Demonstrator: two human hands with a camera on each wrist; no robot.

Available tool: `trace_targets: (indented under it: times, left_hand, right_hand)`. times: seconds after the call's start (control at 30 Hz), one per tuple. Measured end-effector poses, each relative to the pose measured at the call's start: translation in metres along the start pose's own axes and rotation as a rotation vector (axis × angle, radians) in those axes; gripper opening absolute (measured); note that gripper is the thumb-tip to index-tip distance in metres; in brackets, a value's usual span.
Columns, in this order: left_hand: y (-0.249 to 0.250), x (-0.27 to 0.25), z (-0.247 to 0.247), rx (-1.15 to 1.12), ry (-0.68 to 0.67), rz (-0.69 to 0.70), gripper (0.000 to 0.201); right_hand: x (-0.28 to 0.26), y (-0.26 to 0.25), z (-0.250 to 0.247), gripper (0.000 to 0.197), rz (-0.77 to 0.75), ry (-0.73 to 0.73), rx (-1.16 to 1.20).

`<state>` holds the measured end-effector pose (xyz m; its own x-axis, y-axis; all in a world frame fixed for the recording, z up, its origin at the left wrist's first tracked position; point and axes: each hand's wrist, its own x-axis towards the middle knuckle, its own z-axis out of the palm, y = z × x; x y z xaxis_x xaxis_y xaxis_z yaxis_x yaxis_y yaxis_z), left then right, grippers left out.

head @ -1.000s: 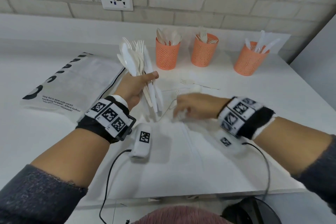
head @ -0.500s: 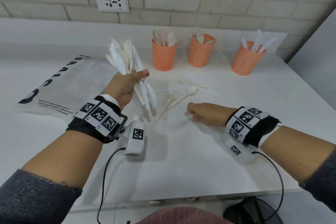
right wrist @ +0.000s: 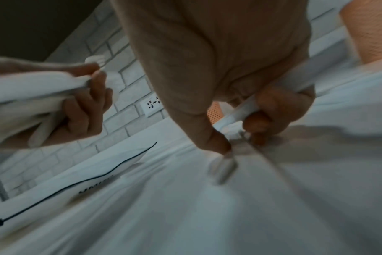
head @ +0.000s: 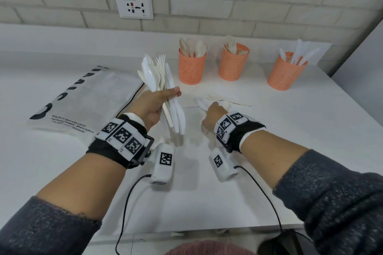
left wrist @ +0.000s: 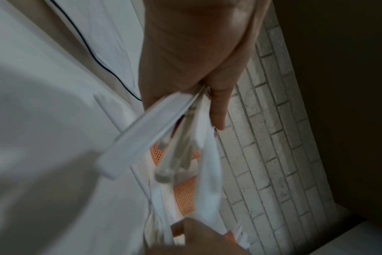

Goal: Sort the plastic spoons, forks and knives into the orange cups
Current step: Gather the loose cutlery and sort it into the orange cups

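My left hand (head: pixel 154 105) grips a mixed bundle of white plastic cutlery (head: pixel 159 77), held upright left of the cups; the left wrist view shows the bundle's handles (left wrist: pixel 185 155) fanning out below the left hand (left wrist: pixel 185 60). My right hand (head: pixel 212 113) is down on the loose cutlery (head: pixel 211 97) lying on the table (head: pixel 290 130). In the right wrist view its fingers (right wrist: pixel 273 107) curl round a white utensil handle (right wrist: pixel 236 114) while the thumb touches another piece. At the back stand three orange cups: spoons (head: pixel 191 68), forks (head: pixel 234 64), knives (head: pixel 285 72).
A white printed bag (head: pixel 83 99) lies flat on the left of the table. A wall socket (head: pixel 134 6) sits in the brick wall behind. Wrist-camera cables (head: pixel 128 203) trail over the table's front edge.
My right hand has moved from the near middle of the table forward to the loose fork and spoon. The left hand keeps its bundle in about the same place.
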<state>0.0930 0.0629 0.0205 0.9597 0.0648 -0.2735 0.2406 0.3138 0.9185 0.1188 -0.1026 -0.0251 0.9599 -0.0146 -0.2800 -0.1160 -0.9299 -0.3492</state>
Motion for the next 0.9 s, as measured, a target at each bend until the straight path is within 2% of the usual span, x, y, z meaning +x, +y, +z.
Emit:
trace_targets:
  times: [0.13,0.23,0.3,0.37,0.47,0.53,0.63,0.7,0.8,0.9]
  left_hand:
    - [-0.001,0.005,-0.001,-0.02,0.007,-0.012,0.011]
    - [0.0,0.007,0.002,-0.028,-0.045,-0.049,0.008]
    - [-0.002,0.009,0.005,-0.038,-0.084,-0.089,0.007]
    - [-0.007,0.011,0.011,-0.067,-0.106,-0.108,0.008]
    - [-0.015,0.014,0.024,-0.099,-0.106,-0.107,0.009]
    - [-0.017,0.013,0.037,-0.127,-0.168,-0.094,0.011]
    - [-0.015,0.008,0.058,-0.169,-0.37,-0.057,0.016]
    - [-0.013,0.005,0.07,-0.165,-0.435,-0.023,0.017]
    - [-0.01,0.005,0.088,-0.157,-0.414,0.009,0.012]
    - [-0.009,0.013,0.1,-0.164,-0.336,0.031,0.012]
  right_hand:
    - [-0.005,0.014,-0.01,0.047,0.029,-0.038,-0.017]
    - [-0.015,0.019,-0.021,0.032,-0.039,-0.136,-0.155]
    - [-0.019,0.022,-0.035,0.019,-0.061,-0.191,-0.164]
    - [-0.018,0.026,-0.048,0.023,-0.066,-0.25,0.007]
    - [-0.024,0.025,-0.065,0.009,-0.114,-0.275,0.589]
    - [-0.032,0.02,-0.073,0.008,-0.19,-0.288,0.84]
    - [-0.034,0.02,-0.08,0.021,-0.332,-0.344,0.975]
    - [-0.03,0.024,-0.082,0.021,-0.319,-0.31,1.027]
    - [-0.023,0.037,-0.085,0.015,-0.271,-0.238,1.117]
    - [-0.016,0.047,-0.089,0.016,-0.223,-0.05,1.133]
